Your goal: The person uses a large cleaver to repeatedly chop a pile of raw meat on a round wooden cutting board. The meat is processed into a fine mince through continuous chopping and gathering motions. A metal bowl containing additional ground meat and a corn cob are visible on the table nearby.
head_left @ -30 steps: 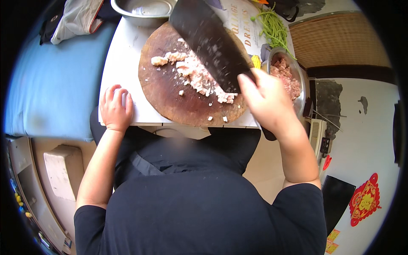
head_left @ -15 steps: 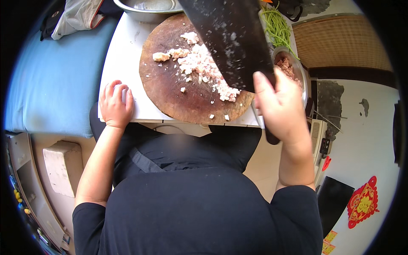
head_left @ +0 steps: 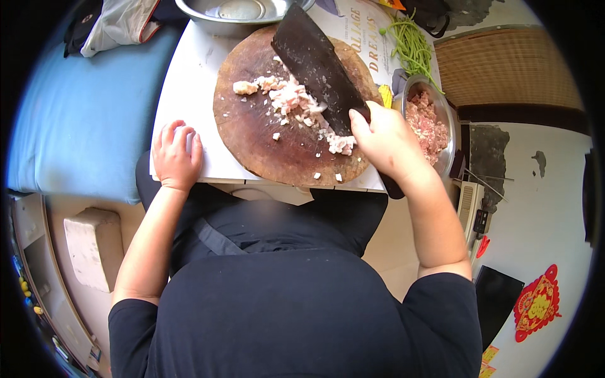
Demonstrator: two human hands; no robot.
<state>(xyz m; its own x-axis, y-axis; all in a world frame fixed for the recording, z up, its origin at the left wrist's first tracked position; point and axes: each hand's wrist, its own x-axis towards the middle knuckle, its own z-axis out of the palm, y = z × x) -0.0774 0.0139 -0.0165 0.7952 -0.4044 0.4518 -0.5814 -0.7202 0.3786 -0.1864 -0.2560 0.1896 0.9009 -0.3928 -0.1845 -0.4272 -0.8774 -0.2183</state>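
My right hand (head_left: pixel 386 140) grips the handle of a large dark cleaver (head_left: pixel 315 66), whose blade lies low over the far right part of a round wooden chopping board (head_left: pixel 265 142). Chopped pale pink meat (head_left: pixel 291 101) is strewn across the middle of the board, right beside the blade. My left hand (head_left: pixel 177 157) rests flat, fingers spread, on the white table top (head_left: pixel 186 88) near its front edge, left of the board and holding nothing.
A metal bowl of minced meat (head_left: pixel 428 120) stands right of the board. A larger metal bowl (head_left: pixel 236 11) sits behind it. Green beans (head_left: pixel 409 47) lie at the back right. A blue cushion (head_left: pixel 75 113) is on the left, a woven mat (head_left: pixel 504 69) on the right.
The cleaver was raised high toward the camera half a second ago; now it has come down onto the meat on the board. My left hand has stayed on the table.
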